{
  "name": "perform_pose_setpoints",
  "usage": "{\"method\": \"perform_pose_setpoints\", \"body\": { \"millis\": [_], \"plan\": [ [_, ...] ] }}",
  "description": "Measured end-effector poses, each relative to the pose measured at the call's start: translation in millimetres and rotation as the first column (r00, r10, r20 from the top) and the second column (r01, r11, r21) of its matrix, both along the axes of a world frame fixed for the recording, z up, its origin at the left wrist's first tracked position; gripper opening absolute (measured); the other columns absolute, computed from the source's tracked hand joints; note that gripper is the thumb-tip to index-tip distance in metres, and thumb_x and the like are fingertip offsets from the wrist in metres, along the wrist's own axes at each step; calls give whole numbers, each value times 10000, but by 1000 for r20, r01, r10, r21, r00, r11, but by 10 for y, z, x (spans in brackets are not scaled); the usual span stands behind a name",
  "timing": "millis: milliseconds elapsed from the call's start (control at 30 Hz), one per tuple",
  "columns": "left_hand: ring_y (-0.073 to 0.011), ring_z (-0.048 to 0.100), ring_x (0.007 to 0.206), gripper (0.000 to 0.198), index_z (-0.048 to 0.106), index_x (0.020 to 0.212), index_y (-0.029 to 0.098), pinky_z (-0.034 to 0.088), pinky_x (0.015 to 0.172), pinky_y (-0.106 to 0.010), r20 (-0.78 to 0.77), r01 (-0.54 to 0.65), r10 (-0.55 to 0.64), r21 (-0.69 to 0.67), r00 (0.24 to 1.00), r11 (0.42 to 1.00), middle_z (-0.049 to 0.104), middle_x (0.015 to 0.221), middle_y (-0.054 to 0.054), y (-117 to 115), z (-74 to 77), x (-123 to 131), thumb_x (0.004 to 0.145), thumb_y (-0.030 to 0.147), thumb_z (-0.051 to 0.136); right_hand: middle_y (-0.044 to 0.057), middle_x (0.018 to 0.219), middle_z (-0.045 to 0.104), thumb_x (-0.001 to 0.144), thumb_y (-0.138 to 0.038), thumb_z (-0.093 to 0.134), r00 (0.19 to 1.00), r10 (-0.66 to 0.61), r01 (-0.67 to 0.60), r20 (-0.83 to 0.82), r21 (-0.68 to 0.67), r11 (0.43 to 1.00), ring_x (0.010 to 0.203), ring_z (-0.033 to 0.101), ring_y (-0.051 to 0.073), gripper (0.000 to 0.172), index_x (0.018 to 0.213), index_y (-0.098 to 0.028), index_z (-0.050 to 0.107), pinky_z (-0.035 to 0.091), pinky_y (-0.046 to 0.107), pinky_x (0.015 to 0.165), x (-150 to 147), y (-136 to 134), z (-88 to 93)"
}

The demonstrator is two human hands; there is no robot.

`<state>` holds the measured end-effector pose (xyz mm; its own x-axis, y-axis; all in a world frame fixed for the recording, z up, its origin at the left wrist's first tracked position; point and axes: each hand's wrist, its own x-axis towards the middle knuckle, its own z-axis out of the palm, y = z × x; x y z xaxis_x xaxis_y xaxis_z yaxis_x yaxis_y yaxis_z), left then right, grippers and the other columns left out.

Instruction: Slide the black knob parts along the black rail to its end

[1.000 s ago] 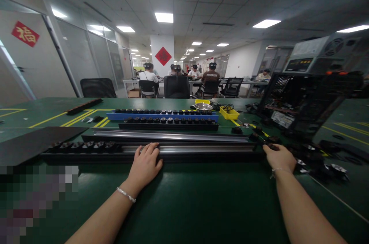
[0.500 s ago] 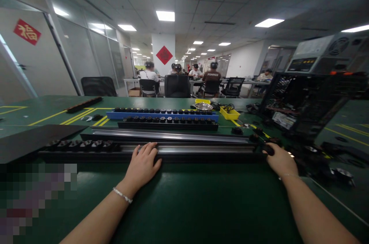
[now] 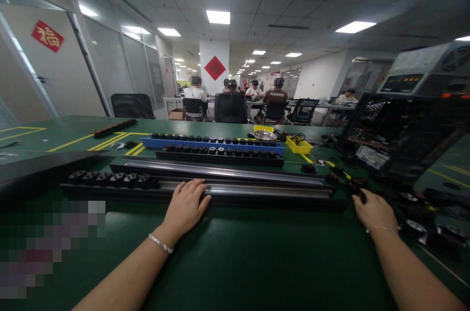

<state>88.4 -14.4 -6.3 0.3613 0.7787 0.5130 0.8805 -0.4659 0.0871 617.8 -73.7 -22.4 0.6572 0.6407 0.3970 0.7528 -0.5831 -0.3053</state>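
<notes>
My left hand (image 3: 187, 205) lies over the near black rail (image 3: 271, 202), fingers stretched across its metal channel. Along the left part of this rail sits a row of small black parts with metal tops (image 3: 115, 179). At the right, just past the rail's end, my right hand (image 3: 378, 210) is curled, with a small black part (image 3: 363, 196) between thumb and fingers; its exact kind is too dark to make out. A second black rail (image 3: 223, 171) with a shiny channel runs behind the first.
Farther back stand a blue rail (image 3: 176, 143) and a black rail (image 3: 220, 158), both with rows of black parts. A yellow tray (image 3: 299, 147), a metal bowl (image 3: 265, 135) and an open computer case (image 3: 382, 130) are at the right. Loose black parts (image 3: 414, 227) lie beside my right hand.
My right hand has moved right, away from the end of the near rail, toward the loose black parts. My left hand stays on the rail. The view has shifted slightly.
</notes>
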Motion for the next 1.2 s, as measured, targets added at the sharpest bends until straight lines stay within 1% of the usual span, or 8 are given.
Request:
{"method": "perform_pose_setpoints", "body": {
  "millis": [133, 233, 300, 367, 467, 600, 800, 1200],
  "plan": [
    [-237, 407, 1262, 340, 548, 1138, 208, 250, 1071, -438, 128, -213, 199, 104, 972, 972, 558, 1265, -87, 76, 58, -108, 892, 363, 372, 201, 1204, 557, 849, -367, 314, 995, 43, -58, 91, 170, 984, 1153, 481, 317, 503, 1189, -85, 554, 372, 415, 965, -230, -80, 125],
    [-287, 244, 1353, 403, 488, 1215, 167, 177, 1095, -505, 270, -466, 418, 146, 867, 873, 393, 1408, -128, 146, 92, -271, 868, 351, 394, 161, 1223, 557, 853, -360, 290, 951, 218, -266, 218, 223, 938, 1172, 466, 253, 504, 1186, -89, 554, 329, 384, 1018, -595, -34, 230],
    [-326, 158, 1377, 459, 452, 1251, 141, 163, 1081, -563, 349, -591, 532, 81, 771, 803, 271, 1468, -162, 191, 80, -389, 852, 363, 410, 145, 1237, 557, 861, -376, 280, 905, 357, -402, 230, 192, 895, 1185, 457, 222, 515, 1184, -93, 564, 314, 363, 1030, -894, 63, 259],
    [-368, 114, 1379, 499, 441, 1257, 120, 179, 1060, -597, 384, -647, 606, -29, 697, 762, 175, 1494, -199, 227, 43, -485, 831, 380, 435, 114, 1278, 542, 868, -388, 281, 888, 430, -450, 161, 123, 884, 1202, 444, 208, 503, 1187, -136, 578, 319, 369, 1024, -1172, 175, 248],
    [-396, 115, 1374, 523, 431, 1268, 104, 208, 1042, -607, 393, -652, 649, -147, 651, 744, 138, 1489, -247, 252, -12, -553, 827, 383, 426, 38, 1295, 546, 854, -423, 306, 951, 302, -301, 63, -27, 953, 1214, 432, 239, 460, 1138, -251, 624, 272, 479, 1029, -1430, 295, 205],
    [-390, 94, 1379, 502, 451, 1260, 112, 205, 1048, -599, 392, -633, 635, -156, 665, 759, 189, 1479, -237, 241, -24, -535, 823, 357, 429, -5, 1330, 517, 832, -424, 331, 960, 275, -267, 49, -128, 955, 1240, 402, 232, 451, 1170, -313, 607, 254, 485, 1028, -1488, 321, 179],
    [-378, 106, 1380, 463, 535, 1186, 98, 191, 1070, -576, 384, -608, 617, -160, 687, 777, 249, 1452, -220, 236, -28, -497, 812, 349, 427, 1, 1293, 550, 833, -363, 312, 983, 168, -167, 74, -23, 986, 1212, 417, 239, 449, 1164, -340, 615, 264, 492, 1007, -1571, 271, 146],
    [-332, 297, 1317, 477, 525, 1221, 124, 193, 1050, -618, 347, -576, 597, -174, 723, 798, 335, 1399, -188, 180, 9, -345, 832, 357, 377, 19, 1288, 557, 850, -351, 291, 976, 194, -195, 102, 6, 981, 1192, 439, 250, 468, 1177, -287, 619, 253, 491, 1017, -1644, 222, 153]
  ]
}}
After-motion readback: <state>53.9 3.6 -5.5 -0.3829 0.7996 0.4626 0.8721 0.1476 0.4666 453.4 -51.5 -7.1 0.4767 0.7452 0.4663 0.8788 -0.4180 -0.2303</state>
